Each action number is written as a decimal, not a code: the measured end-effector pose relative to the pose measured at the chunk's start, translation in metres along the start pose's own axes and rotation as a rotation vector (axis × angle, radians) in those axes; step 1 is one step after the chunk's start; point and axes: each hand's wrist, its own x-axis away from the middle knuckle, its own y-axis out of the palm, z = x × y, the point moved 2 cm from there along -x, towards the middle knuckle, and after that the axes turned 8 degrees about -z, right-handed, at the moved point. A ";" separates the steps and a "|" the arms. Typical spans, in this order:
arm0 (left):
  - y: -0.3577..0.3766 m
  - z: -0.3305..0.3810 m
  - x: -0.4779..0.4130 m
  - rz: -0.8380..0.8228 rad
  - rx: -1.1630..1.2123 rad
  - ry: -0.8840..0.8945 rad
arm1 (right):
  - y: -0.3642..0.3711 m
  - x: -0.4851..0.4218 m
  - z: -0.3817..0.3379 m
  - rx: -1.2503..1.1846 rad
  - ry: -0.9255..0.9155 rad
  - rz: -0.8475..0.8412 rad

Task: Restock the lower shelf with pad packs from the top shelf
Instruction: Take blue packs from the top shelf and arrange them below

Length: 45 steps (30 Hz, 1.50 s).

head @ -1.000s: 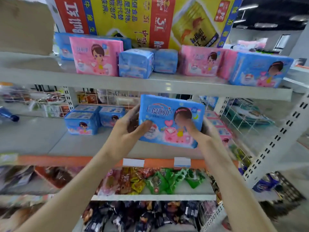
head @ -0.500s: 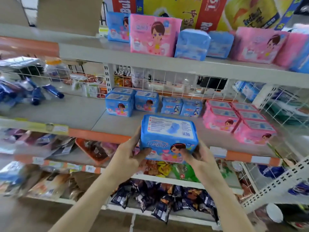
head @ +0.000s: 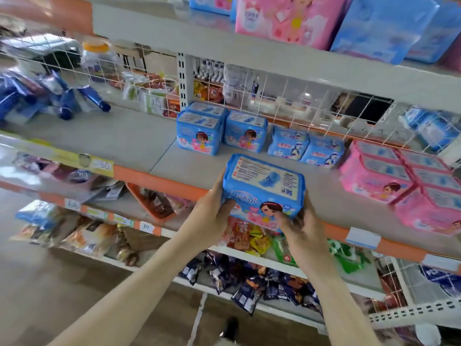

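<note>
Nearest the camera, two bare forearms reach up and forward to the front lip of the lower shelf. The left hand cups the left end of the blue pad pack, thumb on its front face and fingers hidden behind; the right hand clamps the right end the same way, thumb near the printed girl. Both hands are closed on the pack from opposite ends, which keeps the soft wrapper square and level, as I judge it, for sliding in flat. The pack is held label-forward with its printed top panel facing up, the same way the shelved packs sit, so it probably goes down without turning. It hovers just at the orange edge strip, over the bare grey board, not yet resting on it as far as I can tell

Farther in, two blue packs of the same design stand side by side, with a pair of other blue packs to their right and a block of pink packs at far right. Bare board lies in front of the matching blue ones, the likely slot, so fronts line up in a row for shoppers

Behind runs a white wire grid. Above, the top shelf carries pink and blue packs, the stock being drawn down
</note>
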 end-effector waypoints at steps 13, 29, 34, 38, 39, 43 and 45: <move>-0.008 -0.043 -0.128 0.195 -0.206 -0.092 | -0.008 -0.146 0.047 0.114 -0.023 0.035; -0.033 -0.108 -0.231 0.099 -0.248 -0.142 | 0.020 -0.228 0.086 0.263 0.034 0.134; -0.042 -0.119 -0.235 -0.004 -0.378 -0.195 | 0.030 -0.240 0.086 0.327 0.040 0.200; -0.074 -0.133 -0.211 0.146 -0.484 -0.174 | 0.041 -0.247 0.089 0.356 0.031 0.282; -0.088 -0.140 -0.202 0.233 -0.534 -0.161 | 0.043 -0.249 0.089 0.352 0.028 0.297; -0.141 -0.175 -0.178 0.496 -0.475 -0.118 | 0.048 -0.255 0.090 0.334 0.035 0.319; -0.155 -0.193 -0.182 0.455 -0.408 -0.151 | 0.050 -0.256 0.092 0.335 0.028 0.330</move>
